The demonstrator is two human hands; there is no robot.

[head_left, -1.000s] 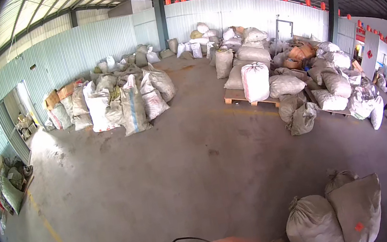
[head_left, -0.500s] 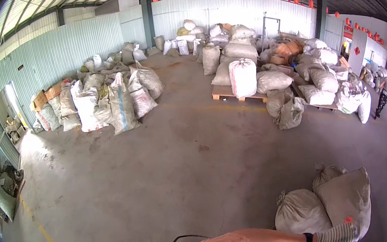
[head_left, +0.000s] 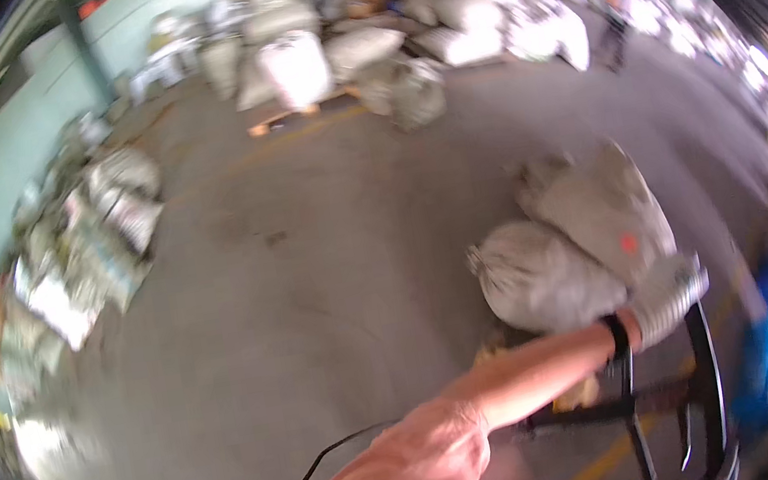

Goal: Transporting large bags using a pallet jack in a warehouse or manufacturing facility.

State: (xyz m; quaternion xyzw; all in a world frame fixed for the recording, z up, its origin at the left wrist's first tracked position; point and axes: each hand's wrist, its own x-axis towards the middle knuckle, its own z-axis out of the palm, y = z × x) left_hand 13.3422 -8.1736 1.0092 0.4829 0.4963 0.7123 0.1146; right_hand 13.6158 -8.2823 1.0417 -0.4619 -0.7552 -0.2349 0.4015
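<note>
My left arm in a pink sleeve stretches across to the right. My left hand (head_left: 666, 298), in a pale striped glove with a black band at the wrist, is closed at the top of a black metal cart handle (head_left: 706, 360). Just past the hand, a round tied sack (head_left: 546, 277) leans against a larger off-white sack (head_left: 608, 209) bearing a red mark. Behind them part of another sack (head_left: 543, 177) shows. Whether these sacks rest on the cart or the floor I cannot tell. My right hand is out of view.
Piled sacks (head_left: 90, 251) line the left wall, and more stand on a pallet (head_left: 270, 122) at the back. Blue crates (head_left: 764, 366) are at the right. Yellow lines (head_left: 592, 476) mark the floor. A blurred person (head_left: 615, 17) is far right.
My view has swung right and down, so the scene shifts left and upward with blur. The black cart handle and the blue crates have come into sight. My left hand stays beside the sacks.
</note>
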